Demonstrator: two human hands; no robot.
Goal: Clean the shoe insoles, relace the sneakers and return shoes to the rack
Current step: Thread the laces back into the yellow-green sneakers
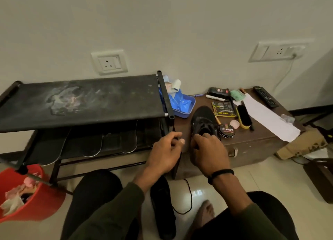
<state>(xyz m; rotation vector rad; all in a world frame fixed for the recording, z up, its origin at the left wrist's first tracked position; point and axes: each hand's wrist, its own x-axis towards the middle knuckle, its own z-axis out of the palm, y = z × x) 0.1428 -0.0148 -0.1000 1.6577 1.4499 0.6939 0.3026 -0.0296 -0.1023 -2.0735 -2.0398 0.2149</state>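
a black sneaker (pixel 203 121) stands on the brown table (pixel 252 140), toe toward 12 o'clock. the right hand (pixel 209 154) curls over its heel end, fingers pinching at the laces. the left hand (pixel 166 152), at the sneaker's 9 o'clock, is closed around a dark lace end (thumb on top). a second sneaker (pixel 163 209) lies on the floor at 6 o'clock, its lace (pixel 189 198) looping loose. insoles (pixel 93 142) lean on the lower shelf of the shoe rack (pixel 81 102). a polish tin (pixel 226 131) touches the sneaker at 3 o'clock, a brush (pixel 244 116) just beyond. a red bucket (pixel 36 202) sits at 8 o'clock.
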